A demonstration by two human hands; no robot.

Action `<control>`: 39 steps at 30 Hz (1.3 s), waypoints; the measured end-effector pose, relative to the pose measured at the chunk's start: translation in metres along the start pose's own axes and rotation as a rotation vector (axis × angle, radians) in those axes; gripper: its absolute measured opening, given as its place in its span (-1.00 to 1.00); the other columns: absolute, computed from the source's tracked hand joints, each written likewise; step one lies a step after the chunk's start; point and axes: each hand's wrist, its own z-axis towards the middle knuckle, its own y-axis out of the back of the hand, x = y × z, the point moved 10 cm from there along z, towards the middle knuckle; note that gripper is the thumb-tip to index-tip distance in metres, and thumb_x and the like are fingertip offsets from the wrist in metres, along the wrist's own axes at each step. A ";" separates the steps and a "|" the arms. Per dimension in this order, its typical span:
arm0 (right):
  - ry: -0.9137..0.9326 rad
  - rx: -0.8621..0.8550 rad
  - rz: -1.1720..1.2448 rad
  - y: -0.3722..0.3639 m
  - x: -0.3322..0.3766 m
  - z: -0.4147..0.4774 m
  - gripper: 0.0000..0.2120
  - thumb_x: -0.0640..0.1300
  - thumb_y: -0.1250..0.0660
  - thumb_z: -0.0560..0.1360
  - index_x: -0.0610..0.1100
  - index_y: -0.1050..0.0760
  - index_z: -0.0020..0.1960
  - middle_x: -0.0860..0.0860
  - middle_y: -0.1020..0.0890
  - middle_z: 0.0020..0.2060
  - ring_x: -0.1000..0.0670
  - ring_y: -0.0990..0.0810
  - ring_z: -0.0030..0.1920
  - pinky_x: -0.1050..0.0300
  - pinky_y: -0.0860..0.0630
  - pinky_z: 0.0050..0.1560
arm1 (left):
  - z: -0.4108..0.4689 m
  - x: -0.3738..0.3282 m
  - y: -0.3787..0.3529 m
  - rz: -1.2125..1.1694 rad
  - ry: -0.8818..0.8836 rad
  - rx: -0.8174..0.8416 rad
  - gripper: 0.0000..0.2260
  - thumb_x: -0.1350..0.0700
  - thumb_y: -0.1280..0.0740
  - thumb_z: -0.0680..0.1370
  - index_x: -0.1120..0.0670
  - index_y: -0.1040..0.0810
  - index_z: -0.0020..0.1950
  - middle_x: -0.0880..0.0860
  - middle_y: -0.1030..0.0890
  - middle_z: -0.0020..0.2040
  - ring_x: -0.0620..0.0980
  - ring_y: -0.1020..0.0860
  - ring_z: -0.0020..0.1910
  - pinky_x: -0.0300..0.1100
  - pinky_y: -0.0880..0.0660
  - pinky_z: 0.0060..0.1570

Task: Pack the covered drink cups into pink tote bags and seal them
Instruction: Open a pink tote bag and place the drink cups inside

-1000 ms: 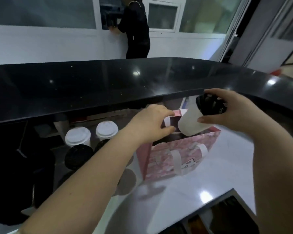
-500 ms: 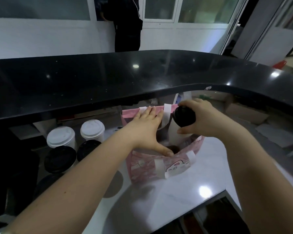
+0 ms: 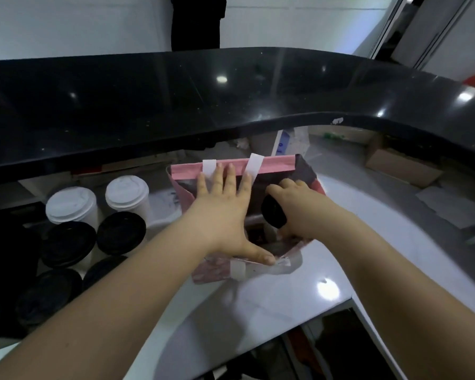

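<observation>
Head view: my left hand (image 3: 222, 215) is spread flat with its fingers straight. The fingertips press the far wall of the pink tote bag (image 3: 274, 163) and the thumb lies on its near rim, so the mouth gapes. My right hand (image 3: 299, 212) curls round the top of a black-lidded cup (image 3: 272, 215), which is partly down inside the bag's right half. The bag stands on the white counter (image 3: 285, 305). Other covered cups (image 3: 121, 233), with white lids farther back and black lids nearer, are clustered to the left. A black bar top (image 3: 176, 105) spans the far side.
</observation>
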 end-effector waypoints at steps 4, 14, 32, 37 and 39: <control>0.033 -0.033 0.064 -0.010 -0.001 0.002 -0.21 0.07 -0.56 0.28 0.01 -0.23 0.38 -0.05 -0.41 0.21 -0.13 -0.42 0.18 0.05 -0.44 0.07 | -0.003 -0.007 -0.005 0.002 0.018 -0.027 0.36 -0.70 -0.04 0.02 0.06 0.49 0.50 0.24 0.39 0.53 0.26 0.49 0.45 0.35 0.33 0.42; 0.125 -0.008 0.044 -0.037 0.009 -0.003 -0.25 -0.01 -0.45 0.39 -0.03 -0.15 0.46 -0.13 -0.33 0.32 -0.20 -0.38 0.26 -0.04 -0.43 0.20 | -0.010 -0.003 -0.008 -0.005 0.061 -0.054 0.33 -0.74 0.12 -0.04 0.00 0.50 0.48 0.21 0.37 0.55 0.18 0.55 0.39 0.35 0.31 0.43; 0.167 0.225 0.225 -0.101 0.020 -0.005 -0.27 0.40 0.15 0.53 0.12 0.37 0.53 0.12 0.39 0.51 0.04 0.44 0.49 -0.03 0.38 0.45 | -0.023 -0.008 -0.016 0.026 0.090 -0.076 0.31 -0.70 0.15 -0.02 0.02 0.47 0.51 0.21 0.40 0.54 0.20 0.55 0.41 0.38 0.25 0.42; 0.144 0.224 0.295 -0.109 0.015 -0.003 -0.29 0.39 0.15 0.53 0.15 0.37 0.52 0.15 0.40 0.50 0.07 0.45 0.48 0.01 0.41 0.42 | -0.023 -0.009 -0.015 0.023 0.086 -0.064 0.30 -0.70 0.11 0.00 0.01 0.44 0.51 0.21 0.37 0.55 0.24 0.46 0.48 0.39 0.25 0.42; 0.141 0.223 0.289 -0.107 0.015 -0.002 -0.29 0.39 0.14 0.54 0.15 0.35 0.53 0.16 0.38 0.51 0.06 0.42 0.49 -0.01 0.38 0.44 | -0.023 -0.008 -0.009 0.030 0.086 -0.091 0.27 -0.69 0.08 0.05 0.01 0.41 0.53 0.21 0.33 0.56 0.26 0.42 0.50 0.41 0.22 0.42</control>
